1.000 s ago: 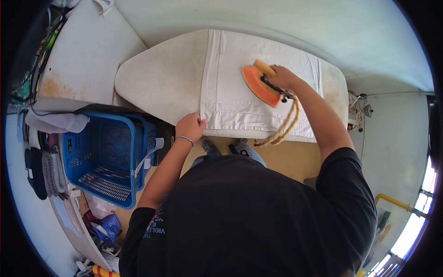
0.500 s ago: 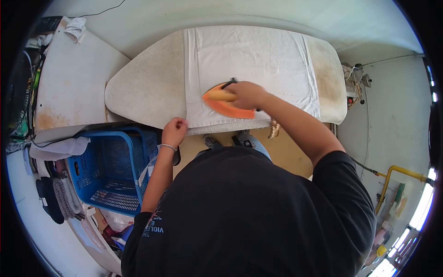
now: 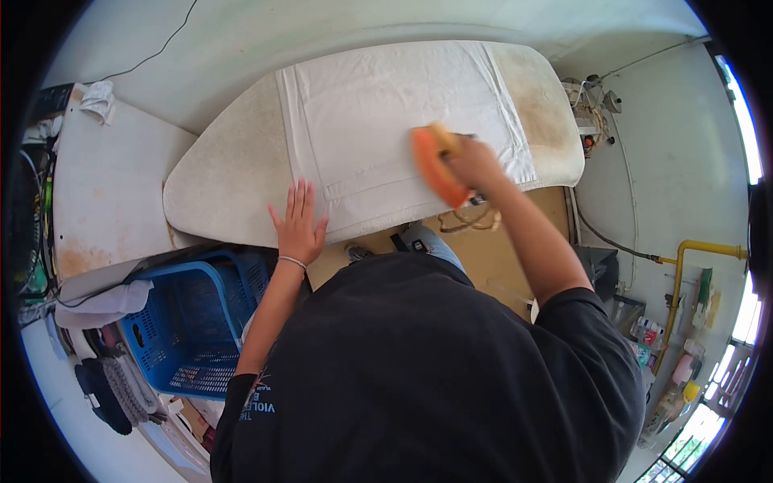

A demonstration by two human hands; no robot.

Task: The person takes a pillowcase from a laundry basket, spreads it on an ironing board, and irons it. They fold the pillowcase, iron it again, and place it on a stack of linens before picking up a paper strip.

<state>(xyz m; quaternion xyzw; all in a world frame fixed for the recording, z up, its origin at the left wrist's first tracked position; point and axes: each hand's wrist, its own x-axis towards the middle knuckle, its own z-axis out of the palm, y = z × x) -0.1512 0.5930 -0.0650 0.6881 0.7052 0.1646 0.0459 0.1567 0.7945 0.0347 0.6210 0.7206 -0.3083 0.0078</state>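
Observation:
A white cloth (image 3: 378, 113) lies flat across the middle of the padded ironing board (image 3: 229, 161), with long creases along both its sides. My right hand (image 3: 475, 165) is closed round the handle of an orange iron (image 3: 435, 165), which is blurred by motion over the right half of the cloth. From the iron's back end a cord (image 3: 475, 221) hangs in a loop past the board's near edge. My left hand (image 3: 299, 221) is open, fingers spread, its fingertips at the cloth's lower left corner and its palm by the board's near edge.
A blue plastic basket (image 3: 189, 322) stands left of my left forearm. A pale side table (image 3: 113, 177) adjoins the board's narrow end, with a small white cloth (image 3: 97, 101) on it. At the right, a yellow pipe (image 3: 680, 282) runs along the wall. Folded textiles (image 3: 117, 394) lie at lower left.
The iron has moved right across the cloth and turned, its tip now pointing more away from me. My left hand has gone from curled fingers at the cloth's edge to spread fingers.

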